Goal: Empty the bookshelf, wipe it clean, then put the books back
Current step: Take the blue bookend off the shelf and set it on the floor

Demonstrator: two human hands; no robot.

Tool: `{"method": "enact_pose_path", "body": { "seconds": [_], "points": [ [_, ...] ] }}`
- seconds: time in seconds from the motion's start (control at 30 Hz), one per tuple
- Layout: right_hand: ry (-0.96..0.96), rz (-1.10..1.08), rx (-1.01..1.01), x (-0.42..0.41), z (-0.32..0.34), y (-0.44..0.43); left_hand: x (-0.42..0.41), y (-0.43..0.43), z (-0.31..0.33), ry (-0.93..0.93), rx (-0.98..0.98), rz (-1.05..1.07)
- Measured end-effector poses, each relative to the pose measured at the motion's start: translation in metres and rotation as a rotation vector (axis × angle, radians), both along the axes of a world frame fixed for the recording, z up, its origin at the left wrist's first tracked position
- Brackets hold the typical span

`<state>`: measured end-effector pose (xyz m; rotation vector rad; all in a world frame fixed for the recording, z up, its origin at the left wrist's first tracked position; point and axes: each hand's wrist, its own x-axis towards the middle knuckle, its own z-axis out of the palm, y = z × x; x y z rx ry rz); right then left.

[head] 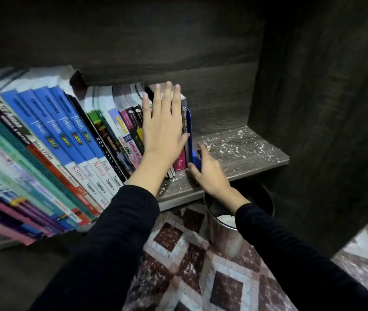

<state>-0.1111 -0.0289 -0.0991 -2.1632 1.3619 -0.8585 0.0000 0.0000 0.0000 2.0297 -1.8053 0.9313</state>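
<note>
A dark wooden shelf board (241, 162) carries a long row of books (70, 135) leaning to the left, their spines facing me. My left hand (162, 124) lies flat with straight fingers on the spines of the rightmost books. A blue bookend (189, 131) stands against the last book. My right hand (207, 169) holds the foot of that bookend, thumb at its front edge and fingers over the base. The bare right part of the shelf is strewn with white crumbs and dust.
The shelf's dark side wall (313, 108) stands close on the right. Below the shelf edge a metal bin (225, 234) with white paper inside stands on the patterned tile floor (189, 277).
</note>
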Motion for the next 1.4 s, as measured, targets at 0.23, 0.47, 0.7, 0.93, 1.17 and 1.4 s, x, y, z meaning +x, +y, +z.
{"method": "enact_pose_path", "body": {
  "seconds": [0.23,0.47,0.7,0.93,1.17,1.4],
  "points": [
    [0.079,0.007,-0.027,0.014,-0.006,-0.015,0.01,-0.016,-0.017,-0.153,-0.161,0.031],
    [0.07,-0.002,0.0,0.02,-0.007,-0.021,0.018,-0.02,-0.023,-0.141,-0.265,-0.027],
    [-0.002,0.015,0.001,0.02,-0.003,-0.022,0.02,-0.019,-0.019,-0.093,-0.277,-0.042],
    [-0.059,-0.016,-0.025,0.003,0.0,-0.029,0.022,-0.023,-0.019,-0.042,-0.275,-0.029],
    [-0.082,-0.086,-0.044,-0.012,-0.005,-0.036,0.022,-0.024,-0.02,0.013,-0.275,-0.046],
    [-0.093,-0.114,-0.069,-0.033,-0.003,-0.035,0.021,-0.024,-0.019,0.05,-0.259,-0.05]
  ]
}}
